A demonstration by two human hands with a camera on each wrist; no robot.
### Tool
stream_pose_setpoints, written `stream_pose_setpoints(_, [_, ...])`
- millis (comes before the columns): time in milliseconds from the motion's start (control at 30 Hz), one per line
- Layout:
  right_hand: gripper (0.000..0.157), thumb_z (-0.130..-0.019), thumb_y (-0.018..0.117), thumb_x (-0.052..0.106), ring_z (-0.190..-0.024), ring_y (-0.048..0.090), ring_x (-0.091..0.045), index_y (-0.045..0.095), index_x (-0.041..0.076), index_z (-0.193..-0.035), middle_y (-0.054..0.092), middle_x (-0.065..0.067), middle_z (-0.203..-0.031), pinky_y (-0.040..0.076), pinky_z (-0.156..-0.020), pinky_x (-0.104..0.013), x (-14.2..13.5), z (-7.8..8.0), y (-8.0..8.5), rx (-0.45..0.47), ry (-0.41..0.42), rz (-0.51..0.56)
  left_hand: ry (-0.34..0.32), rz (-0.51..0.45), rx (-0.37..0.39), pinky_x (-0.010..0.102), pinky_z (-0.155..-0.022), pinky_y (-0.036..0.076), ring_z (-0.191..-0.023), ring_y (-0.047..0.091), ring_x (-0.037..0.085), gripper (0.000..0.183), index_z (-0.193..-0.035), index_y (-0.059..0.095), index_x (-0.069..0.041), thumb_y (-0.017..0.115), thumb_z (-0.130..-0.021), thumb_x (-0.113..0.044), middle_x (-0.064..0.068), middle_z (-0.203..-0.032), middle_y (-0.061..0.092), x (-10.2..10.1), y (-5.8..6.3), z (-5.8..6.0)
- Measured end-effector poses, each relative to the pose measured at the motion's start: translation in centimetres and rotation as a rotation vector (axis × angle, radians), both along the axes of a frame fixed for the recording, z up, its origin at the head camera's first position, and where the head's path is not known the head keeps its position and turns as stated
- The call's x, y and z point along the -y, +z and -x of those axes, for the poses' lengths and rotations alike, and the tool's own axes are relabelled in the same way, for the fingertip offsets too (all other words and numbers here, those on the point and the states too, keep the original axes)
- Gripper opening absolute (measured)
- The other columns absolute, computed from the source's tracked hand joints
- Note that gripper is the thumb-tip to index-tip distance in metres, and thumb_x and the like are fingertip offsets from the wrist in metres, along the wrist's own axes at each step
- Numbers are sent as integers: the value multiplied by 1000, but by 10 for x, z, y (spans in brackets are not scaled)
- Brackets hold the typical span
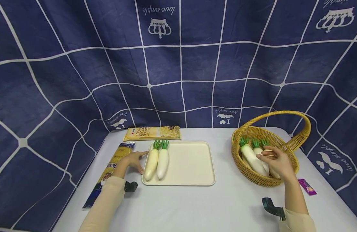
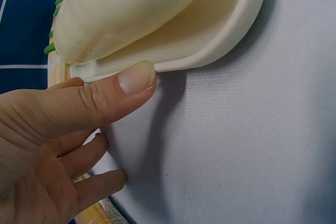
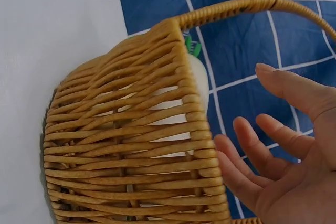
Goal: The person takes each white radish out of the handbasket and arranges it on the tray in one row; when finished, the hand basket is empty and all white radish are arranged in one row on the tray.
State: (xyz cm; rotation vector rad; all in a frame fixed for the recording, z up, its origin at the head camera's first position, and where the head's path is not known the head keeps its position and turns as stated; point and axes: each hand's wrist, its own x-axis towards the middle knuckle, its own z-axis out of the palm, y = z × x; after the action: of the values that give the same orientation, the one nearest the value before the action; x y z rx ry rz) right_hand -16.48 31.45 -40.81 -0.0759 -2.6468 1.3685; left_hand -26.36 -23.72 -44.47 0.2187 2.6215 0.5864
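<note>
- Right hand [image 1: 278,161] reaches over the wicker basket [image 1: 262,181], its fingers parted and loosely bent, clasping nothing; whether a fingertip touches a radish there is hard to tell, as the wicker hides much from the wrist camera.
- Left hand [image 1: 133,160] spreads its fingers at the left edge of the tray [image 1: 193,164], thumb against the rim, holding nothing.
- Two radishes are already on the tray, side by side along its left edge: a yellowish radish [image 1: 151,164] and a whiter radish [image 1: 162,164]. Three more appear to be left in the basket, near the desk's [image 1: 178,206] right edge, so the work looks partway along.
- Smooth, plump and tapering, the radishes carry stubby green tops; the tray is cream, shallow and round-cornered; the basket is coarse honey-brown weave under an arched, wrapped handle [image 1: 277,112].
- Farther out, a flat yellow packet [image 1: 152,133] lies along the desk's far edge, a glossy blue-and-gold packet [image 1: 107,172] along its left edge, and a small purple sachet [image 1: 307,187] by its right edge.
</note>
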Motion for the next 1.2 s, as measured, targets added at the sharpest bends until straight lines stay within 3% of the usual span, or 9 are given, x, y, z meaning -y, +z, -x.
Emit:
stream_pose_setpoints(200, [65,-88,66,28,-80,50,13,39,-12,-133,53,-32,-119,47,-69,-8,-2,11,-4,10,-5,1,-49,-10,-37,59,-103,34,-126,40,47,105,-142,40,-5,91,-50,-17,30,-135,46,1,0,0])
stream_pose_setpoints(333, [70,-88,65,30,-97,61,-22,35,-12,-136,51,-33,-122,52,-82,-28,-1,15,-8,42,10,-27,-45,-11,-31,60,-104,33,-126,39,48,106,-142,40,-6,91,-50,-18,31,-135,45,1,1,0])
stream_pose_setpoints(433, [73,-88,65,30,-111,51,-47,32,-12,-138,48,-34,-124,50,-89,-46,1,18,-11,70,39,-25,-39,-5,-28,60,-103,33,-126,40,47,106,-142,40,-7,91,-49,-19,30,-135,45,2,0,0])
stream_pose_setpoints(667, [77,-87,67,28,-116,46,-51,28,-14,-139,46,-37,-125,45,-94,-56,3,26,-17,114,79,-7,-25,7,-14,59,-102,35,-125,41,46,107,-143,39,-8,91,-50,-20,29,-135,46,2,-2,2])
stream_pose_setpoints(833, [79,-85,68,32,-118,42,-53,31,-14,-137,43,-40,-128,45,-92,-59,5,31,-16,174,118,-77,-24,6,-8,60,-103,35,-126,40,46,107,-143,39,-8,91,-50,-19,29,-136,45,2,-3,3])
stream_pose_setpoints(1200, [72,-85,69,32,-102,54,-50,43,-20,-125,51,-41,-116,55,-74,-46,11,34,-12,179,157,-258,-16,1,0,60,-103,33,-127,39,47,108,-143,39,-8,91,-50,-20,29,-136,44,1,-2,2])
